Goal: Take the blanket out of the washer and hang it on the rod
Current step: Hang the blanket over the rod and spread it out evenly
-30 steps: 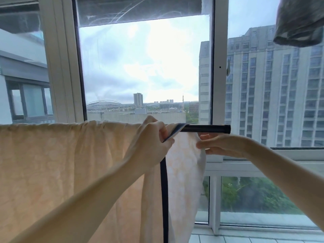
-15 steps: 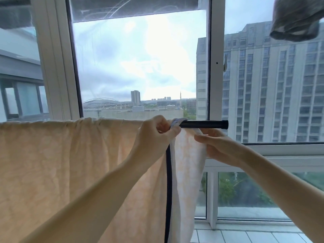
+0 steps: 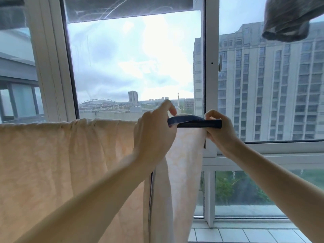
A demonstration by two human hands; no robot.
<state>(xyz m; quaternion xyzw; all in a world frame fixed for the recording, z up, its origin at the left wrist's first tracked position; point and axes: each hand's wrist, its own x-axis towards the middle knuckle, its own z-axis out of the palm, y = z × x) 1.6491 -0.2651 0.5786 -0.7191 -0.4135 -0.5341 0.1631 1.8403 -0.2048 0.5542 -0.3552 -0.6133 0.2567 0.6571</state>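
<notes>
A pale peach blanket (image 3: 61, 163) with a dark blue border hangs over a black rod (image 3: 201, 124), draped from the left edge of the view to near the rod's right end. My left hand (image 3: 154, 132) pinches the blue border strip where it lies on top of the rod. My right hand (image 3: 219, 128) grips the blanket's border at the rod's right end, thumb on top. Between the two hands the blue strip is stretched flat along the rod. Most of the rod is hidden under the fabric.
Large white-framed windows (image 3: 210, 67) stand directly behind the rod, with a low sill (image 3: 263, 155). A grey garment (image 3: 291, 20) hangs at the top right. White floor tiles (image 3: 236, 235) show at the bottom right.
Both hands have lifted the blue border onto the top of the rod. My right hand rose from below the rod to its end, pulling the strip out to the right.
</notes>
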